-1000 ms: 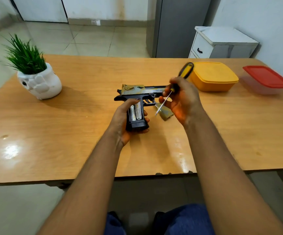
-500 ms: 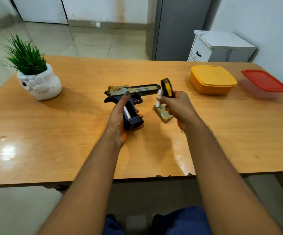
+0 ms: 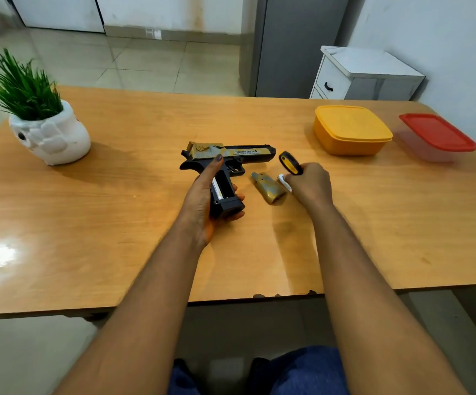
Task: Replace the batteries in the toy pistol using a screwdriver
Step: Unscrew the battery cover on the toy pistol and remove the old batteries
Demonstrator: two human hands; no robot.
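Note:
A black and gold toy pistol (image 3: 239,153) lies on its side on the wooden table (image 3: 117,223), barrel pointing right. My left hand (image 3: 202,195) grips its handle, where the open battery compartment shows a silver battery (image 3: 217,188). The gold compartment cover (image 3: 268,187) lies on the table just right of the handle. My right hand (image 3: 311,182) rests on the table beyond the cover, closed around a yellow and black screwdriver (image 3: 288,163) whose handle sticks up to the left. A white battery (image 3: 284,181) pokes out under the fingers of that hand.
A white pot with a green plant (image 3: 48,132) stands at the left. A yellow lidded container (image 3: 351,129) and a clear one with a red lid (image 3: 436,135) sit at the far right. A white drawer unit (image 3: 365,75) stands behind the table.
My right hand lowered from above the pistol to the table right of the cover, carrying the screwdriver and now a white battery. The pistol came down flatter on the table.

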